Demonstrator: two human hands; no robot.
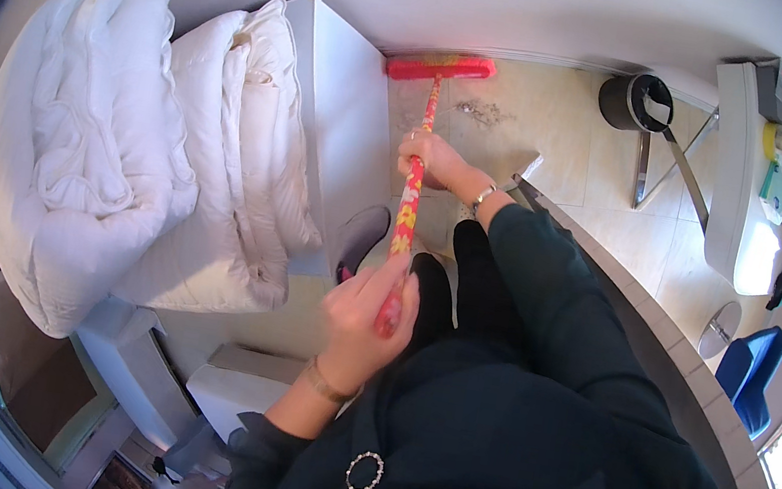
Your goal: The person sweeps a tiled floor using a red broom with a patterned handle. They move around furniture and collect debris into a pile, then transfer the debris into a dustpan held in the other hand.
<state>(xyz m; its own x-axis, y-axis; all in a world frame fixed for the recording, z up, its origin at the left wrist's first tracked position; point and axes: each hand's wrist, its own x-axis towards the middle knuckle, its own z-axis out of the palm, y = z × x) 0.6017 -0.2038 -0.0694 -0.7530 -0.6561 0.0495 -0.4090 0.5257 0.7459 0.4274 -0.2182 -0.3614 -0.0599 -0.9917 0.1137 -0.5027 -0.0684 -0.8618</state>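
A broom [407,209] with a red-and-yellow floral handle runs away from me, its red head [441,68] resting on the tiled floor near the far wall. My left hand [365,317] is closed round the near end of the handle. Farther up, my right hand [439,163] grips the same handle, its thumb side partly visible. A patch of grey dust and debris [485,112] lies on the tiles, just nearer than the broom head and to its right.
Folded white duvets [88,139] are piled on a white piece of furniture [339,85] at left. A black bin [635,103] stands far right, beside a white table [732,210] with metal legs. A long curved edge [663,321] flanks my right side. A blue chair [749,374] is beyond it.
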